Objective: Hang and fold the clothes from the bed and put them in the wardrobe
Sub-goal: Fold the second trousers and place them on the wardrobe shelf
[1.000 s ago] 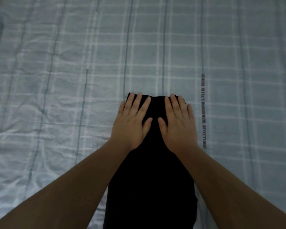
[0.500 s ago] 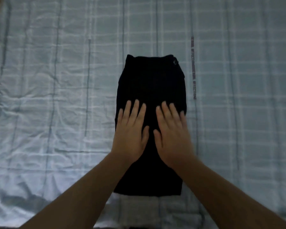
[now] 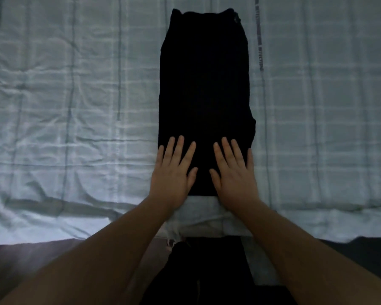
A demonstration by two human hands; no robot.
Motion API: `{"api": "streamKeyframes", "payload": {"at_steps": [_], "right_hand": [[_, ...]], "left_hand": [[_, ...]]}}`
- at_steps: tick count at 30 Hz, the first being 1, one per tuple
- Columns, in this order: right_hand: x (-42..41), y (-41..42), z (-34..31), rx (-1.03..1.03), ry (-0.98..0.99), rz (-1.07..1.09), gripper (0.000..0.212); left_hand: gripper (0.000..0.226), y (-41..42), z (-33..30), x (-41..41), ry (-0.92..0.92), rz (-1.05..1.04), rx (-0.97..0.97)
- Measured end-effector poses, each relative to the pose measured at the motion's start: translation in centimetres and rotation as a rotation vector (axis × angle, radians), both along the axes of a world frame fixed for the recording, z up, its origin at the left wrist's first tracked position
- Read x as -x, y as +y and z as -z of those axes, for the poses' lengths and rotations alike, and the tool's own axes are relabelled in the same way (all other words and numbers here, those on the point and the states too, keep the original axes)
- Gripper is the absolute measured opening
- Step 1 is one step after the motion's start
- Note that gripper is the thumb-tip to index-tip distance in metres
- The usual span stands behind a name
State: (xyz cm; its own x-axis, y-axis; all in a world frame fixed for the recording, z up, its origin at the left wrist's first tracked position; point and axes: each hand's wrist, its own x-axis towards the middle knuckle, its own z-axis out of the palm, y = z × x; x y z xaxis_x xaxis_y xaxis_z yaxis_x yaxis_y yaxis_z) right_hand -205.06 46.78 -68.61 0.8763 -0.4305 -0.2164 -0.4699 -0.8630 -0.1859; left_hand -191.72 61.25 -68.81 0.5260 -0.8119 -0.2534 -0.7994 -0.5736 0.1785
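Both hands lie flat, palms down, fingers spread, on the near end of a folded black garment. Left hand covers the garment's near-left corner, its outer fingers at the cloth's left edge, heel of the palm past the near hem on the sheet. Right hand mirrors it on the near-right corner, little finger along the right edge. Neither hand grips anything; fingers extended, thumbs angled toward each other, a strip of black cloth showing between them. Bare forearms run back toward the camera from both wrists.

Garment: long narrow rectangle, lengthwise away from the viewer, lying on the bed. Far end has a slightly uneven top line with small raised corners; a small round fastening, possibly a button, sits at the far-right corner. Right side bulges slightly outward just beyond the right hand. Fabric too dark to read seams or folds.

Bedsheet: pale blue-grey check with darker lengthwise stripes, wrinkled, most heavily on the left. A printed strip of lettering runs just right of the garment; unreadable.

Near edge of the bed crosses the lower frame; below it, dark clothing on the person's lower body and dim floor on either side.
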Motion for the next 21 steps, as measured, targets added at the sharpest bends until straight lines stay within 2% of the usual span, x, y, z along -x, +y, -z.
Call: {"api": "streamKeyframes", "payload": {"at_steps": [2,4,8,12,16,21], "right_hand": [[0.9,0.3,-1.0,0.011,-0.071,-0.033,0.064],[2.4,0.3,-1.4,0.003,-0.130,-0.169,0.060],[5.0,-0.7,0.0,-0.027,-0.021,-0.420,0.059],[5.1,-1.9,0.5,-0.045,-0.020,-0.426,0.059],[5.4,-3.3,0.2,-0.105,-0.090,-0.409,0.060],[5.1,-3.9,-0.1,-0.115,-0.080,-0.392,0.071]], "left_hand": [[0.064,0.5,-0.9,0.1,0.000,0.021,0.043],[0.064,1.8,-1.5,0.1,0.008,0.115,0.099],[0.067,5.7,-0.3,-0.7,0.054,0.403,0.070],[0.065,6.4,0.4,-2.8,0.082,0.505,0.084],[0.063,6.5,0.2,-4.8,0.204,0.526,0.121],[0.083,7.3,-0.1,-6.5,0.200,0.491,0.137]]}}
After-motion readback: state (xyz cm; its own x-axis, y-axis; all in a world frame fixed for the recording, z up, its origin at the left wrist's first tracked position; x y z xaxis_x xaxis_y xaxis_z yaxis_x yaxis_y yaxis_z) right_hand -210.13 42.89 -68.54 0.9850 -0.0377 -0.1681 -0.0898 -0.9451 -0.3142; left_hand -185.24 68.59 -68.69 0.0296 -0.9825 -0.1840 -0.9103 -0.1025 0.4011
